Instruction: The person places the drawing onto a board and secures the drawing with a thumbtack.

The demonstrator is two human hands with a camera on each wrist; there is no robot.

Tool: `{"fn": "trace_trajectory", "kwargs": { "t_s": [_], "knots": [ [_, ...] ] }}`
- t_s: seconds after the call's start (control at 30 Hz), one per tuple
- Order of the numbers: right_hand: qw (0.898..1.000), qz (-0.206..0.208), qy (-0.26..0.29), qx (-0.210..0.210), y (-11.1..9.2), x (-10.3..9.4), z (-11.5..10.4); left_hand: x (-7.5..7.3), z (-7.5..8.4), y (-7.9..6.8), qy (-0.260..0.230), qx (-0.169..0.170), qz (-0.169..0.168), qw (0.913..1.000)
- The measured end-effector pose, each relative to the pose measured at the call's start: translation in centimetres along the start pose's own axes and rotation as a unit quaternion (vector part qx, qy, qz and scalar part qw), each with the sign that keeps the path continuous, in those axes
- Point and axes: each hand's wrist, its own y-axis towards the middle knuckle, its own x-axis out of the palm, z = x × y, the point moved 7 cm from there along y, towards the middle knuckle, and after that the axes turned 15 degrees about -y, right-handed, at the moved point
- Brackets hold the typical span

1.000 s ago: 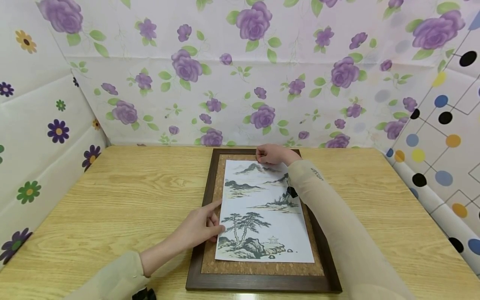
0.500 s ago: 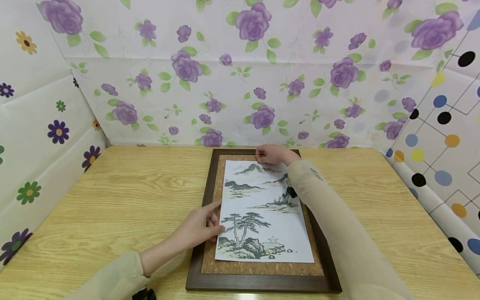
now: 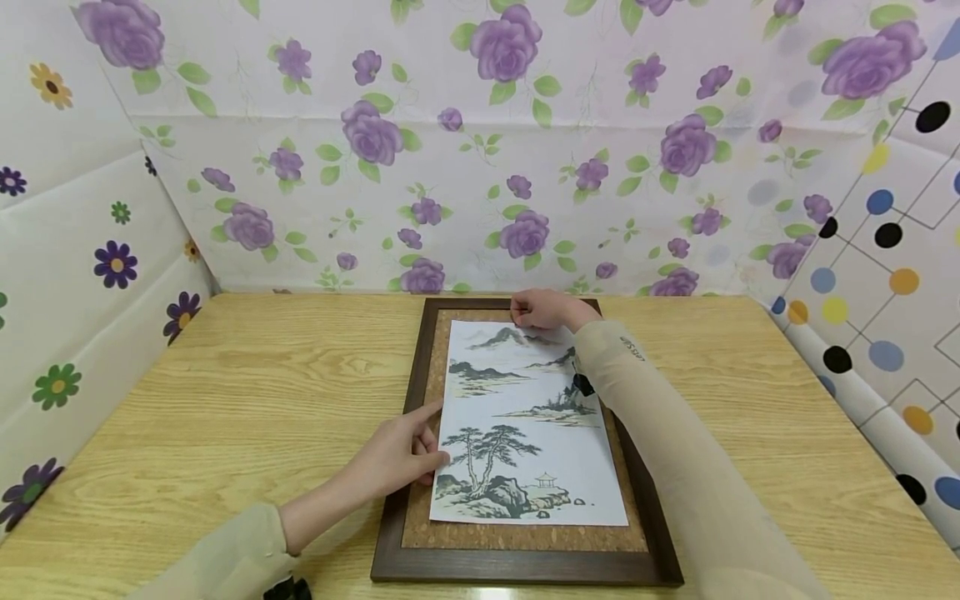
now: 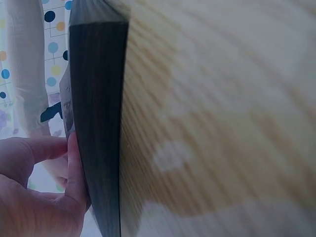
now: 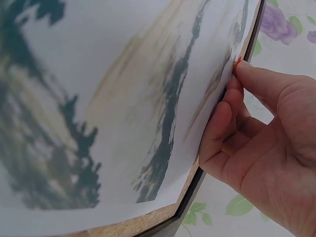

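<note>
A sheet of paper printed with a landscape painting (image 3: 555, 467) lies on a cork board (image 3: 525, 536) with a dark wooden frame (image 3: 525, 567). My right hand (image 3: 547, 310) is at the top edge of the sheet. In the right wrist view its thumb and index finger pinch a small red push pin (image 5: 239, 60), point toward the paper; the other fingers curl beside the board. My left hand (image 3: 397, 450) rests at the sheet's left edge, index finger and thumb extended onto its margin, the remaining fingers bent beneath. The left wrist view shows this hand (image 4: 44, 187) beside the frame's side.
The board lies on a wood-grain table (image 3: 285, 375), its far end near the back wall's purple-flowered covering (image 3: 465, 208). Patterned sheets (image 3: 82, 333) close off the left side and the right, where they carry coloured dots. My right sleeve (image 3: 675, 442) passes over the board's right side.
</note>
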Motion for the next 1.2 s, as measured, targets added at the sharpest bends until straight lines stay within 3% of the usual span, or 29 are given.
{"fn": "trace_trajectory", "kwargs": {
  "t_s": [0.73, 1.2],
  "knots": [
    [1.000, 0.000, -0.008, -0.002, -0.09, -0.17, -0.28, 0.04, -0.17, 0.10, 0.001, -0.007, -0.001, 1.0000],
    [1.000, 0.003, -0.019, -0.002, -0.11, -0.19, -0.29, -0.02, 0.07, -0.03, 0.000, 0.006, -0.007, 1.0000]
  ]
}}
